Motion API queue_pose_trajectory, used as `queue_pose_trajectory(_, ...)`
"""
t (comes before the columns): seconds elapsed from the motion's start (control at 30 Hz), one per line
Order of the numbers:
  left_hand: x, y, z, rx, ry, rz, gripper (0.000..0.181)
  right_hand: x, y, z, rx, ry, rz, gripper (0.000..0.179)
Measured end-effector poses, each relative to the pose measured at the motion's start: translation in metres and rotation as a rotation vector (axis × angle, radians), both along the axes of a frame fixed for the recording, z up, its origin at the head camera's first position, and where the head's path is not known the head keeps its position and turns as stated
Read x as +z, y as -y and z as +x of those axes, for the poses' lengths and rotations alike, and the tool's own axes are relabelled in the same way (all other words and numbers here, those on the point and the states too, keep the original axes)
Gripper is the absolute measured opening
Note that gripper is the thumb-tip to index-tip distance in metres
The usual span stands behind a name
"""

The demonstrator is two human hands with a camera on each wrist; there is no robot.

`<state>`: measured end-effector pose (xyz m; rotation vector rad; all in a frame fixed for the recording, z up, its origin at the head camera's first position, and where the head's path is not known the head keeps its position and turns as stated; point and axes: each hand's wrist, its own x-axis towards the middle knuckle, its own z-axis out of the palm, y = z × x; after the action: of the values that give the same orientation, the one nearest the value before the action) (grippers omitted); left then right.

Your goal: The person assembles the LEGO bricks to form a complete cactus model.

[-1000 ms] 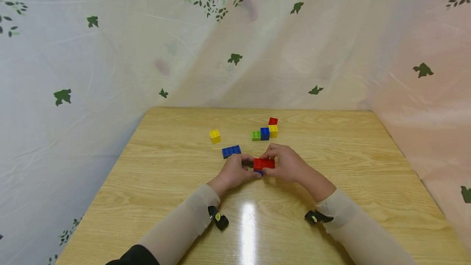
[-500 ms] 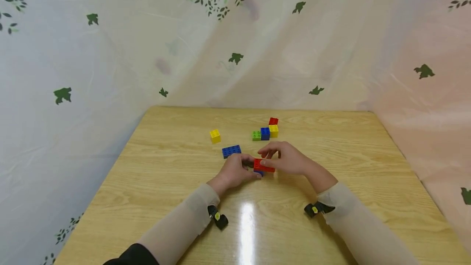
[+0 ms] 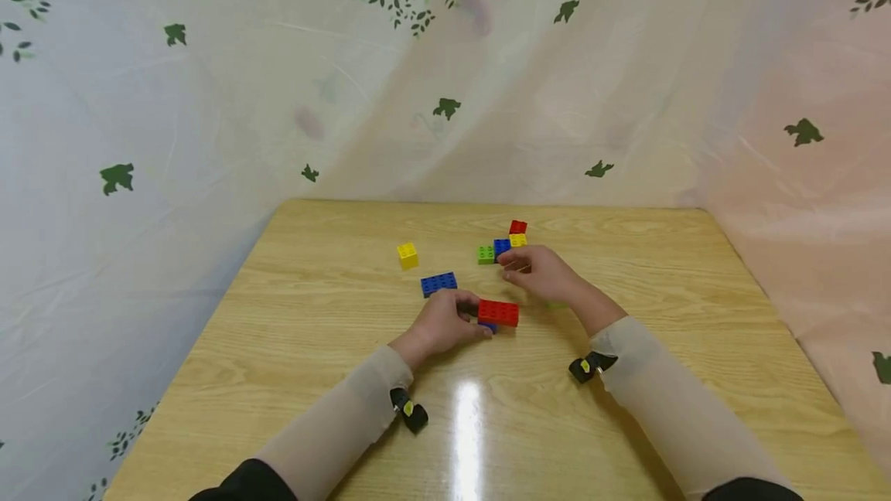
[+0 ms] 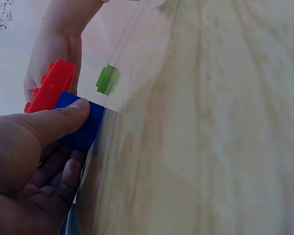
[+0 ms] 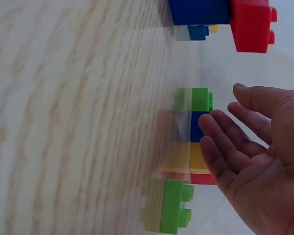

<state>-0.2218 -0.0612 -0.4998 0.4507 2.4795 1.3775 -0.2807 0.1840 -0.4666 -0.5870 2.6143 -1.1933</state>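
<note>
A red brick (image 3: 498, 313) sits on top of a blue brick (image 4: 91, 125), overhanging it to the right. My left hand (image 3: 440, 323) pinches that blue brick, the thumb along its side in the left wrist view. My right hand (image 3: 546, 277) is apart from the stack and holds nothing; its fingers are loosely extended in the right wrist view. Just beyond its fingertips stand a lime green brick (image 3: 486, 255), a second blue brick (image 3: 501, 247) and a yellow brick (image 3: 518, 240), side by side. The hand partly covers this row.
A small red brick (image 3: 518, 226) lies behind the row. Another green brick (image 5: 171, 205) lies under the right wrist, mostly hidden in the head view. A long blue brick (image 3: 439, 283) rests behind my left hand, with a yellow brick (image 3: 407, 255) farther back on the wooden table (image 3: 313, 277).
My right hand has let go of the red brick and moved away from me, toward the row of bricks. The left hand keeps its hold on the blue brick.
</note>
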Motion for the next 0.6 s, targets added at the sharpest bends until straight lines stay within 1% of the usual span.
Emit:
queue_pose_trajectory(0.3,-0.003,0.011,0.0,-0.002,0.044,0.042,0.038,-0.007,0.005,-0.012,-0.027,0.016,0.03,0.041)
queue_pose_trajectory(0.5,-0.003,0.013,0.001,-0.006,0.055,0.059,0.038,-0.006,0.009,-0.018,-0.07,0.02,0.045,0.046)
queue_pose_trajectory(0.6,-0.004,0.013,0.001,-0.005,0.053,0.065,0.038,-0.005,0.012,-0.021,-0.077,0.02,0.047,0.047)
